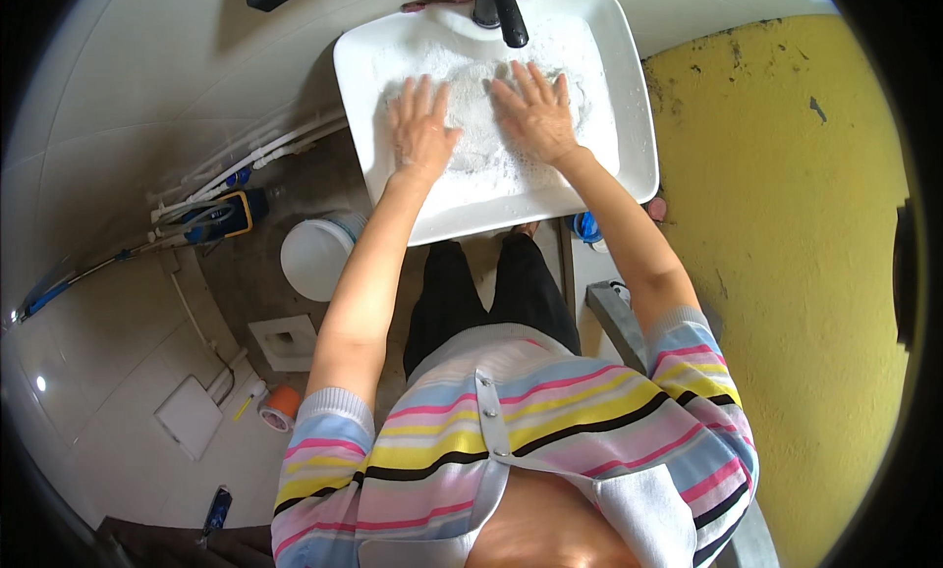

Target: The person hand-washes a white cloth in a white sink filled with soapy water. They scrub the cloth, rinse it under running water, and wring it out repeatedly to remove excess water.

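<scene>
Both my hands are over a white rectangular sink (637,126) that holds a pale, wet, cloth-like mass (476,111) covered in suds. My left hand (422,131) lies flat on the left part of it, fingers spread. On the right part rests my right hand (538,114), palm down with its fingers apart. Neither hand grips anything. White foam (491,180) spreads around the cloth and hides its edges, so its exact kind cannot be made out. A black faucet (511,18) reaches over the far side of the sink; no water is seen running from it.
Below the sink's left side stands a white bucket (316,259), near white wall pipes (246,165). A squat toilet (285,342) is set in the floor. A worn yellow surface (786,224) borders the right side. A grey metal frame (619,318) stands beside my right leg.
</scene>
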The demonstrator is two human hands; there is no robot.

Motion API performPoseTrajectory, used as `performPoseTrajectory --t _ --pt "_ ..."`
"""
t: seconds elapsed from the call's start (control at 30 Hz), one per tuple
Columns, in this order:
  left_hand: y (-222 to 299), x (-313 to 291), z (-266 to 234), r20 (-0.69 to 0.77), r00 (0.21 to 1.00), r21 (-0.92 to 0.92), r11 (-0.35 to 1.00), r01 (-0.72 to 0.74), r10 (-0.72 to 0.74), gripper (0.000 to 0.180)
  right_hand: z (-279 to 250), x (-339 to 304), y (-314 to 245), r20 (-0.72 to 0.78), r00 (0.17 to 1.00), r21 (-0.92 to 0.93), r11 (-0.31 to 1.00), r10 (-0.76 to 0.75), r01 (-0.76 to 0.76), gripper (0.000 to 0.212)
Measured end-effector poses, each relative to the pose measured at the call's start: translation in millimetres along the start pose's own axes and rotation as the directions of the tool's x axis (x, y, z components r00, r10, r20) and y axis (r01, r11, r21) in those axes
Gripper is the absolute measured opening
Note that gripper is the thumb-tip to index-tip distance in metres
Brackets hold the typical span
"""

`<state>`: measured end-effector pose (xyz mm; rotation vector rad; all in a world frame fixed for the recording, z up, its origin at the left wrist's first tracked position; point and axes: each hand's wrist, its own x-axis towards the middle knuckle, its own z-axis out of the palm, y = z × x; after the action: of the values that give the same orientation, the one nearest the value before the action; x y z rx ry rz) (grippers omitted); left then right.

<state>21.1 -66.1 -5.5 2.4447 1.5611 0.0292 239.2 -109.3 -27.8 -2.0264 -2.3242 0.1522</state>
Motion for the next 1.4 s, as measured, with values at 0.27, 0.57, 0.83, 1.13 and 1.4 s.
performPoseTrajectory --t 0.27,0.57,0.83,1.13,1.4 --pt "-10 10 45 0.181 0.961 0.147 0.960 -0.238 0.211 0.076 28 11 15 0.160 0.977 -0.144 0.976 -0.140 0.163 0.071" --pt "-7 23 39 0.603 0.792 0.273 0.958 -0.086 -0.100 0.066 22 18 8 0.472 0.882 -0.254 0.958 0.003 0.133 0.053" --pt "-11 26 32 0.506 0.862 0.243 0.963 -0.116 -0.024 0.060 55 18 33 0.506 0.861 -0.016 0.997 -0.054 0.072 0.067" --pt "52 -13 -4 0.342 0.765 -0.576 0.522 0.629 -0.546 0.084 22 -5 18 0.543 0.809 -0.282 0.956 0.225 -0.076 0.072" --pt "50 -10 27 0.298 0.759 -0.690 0.419 0.590 -0.579 0.095 26 -8 -10 0.577 0.814 -0.287 0.949 0.066 0.127 0.042"
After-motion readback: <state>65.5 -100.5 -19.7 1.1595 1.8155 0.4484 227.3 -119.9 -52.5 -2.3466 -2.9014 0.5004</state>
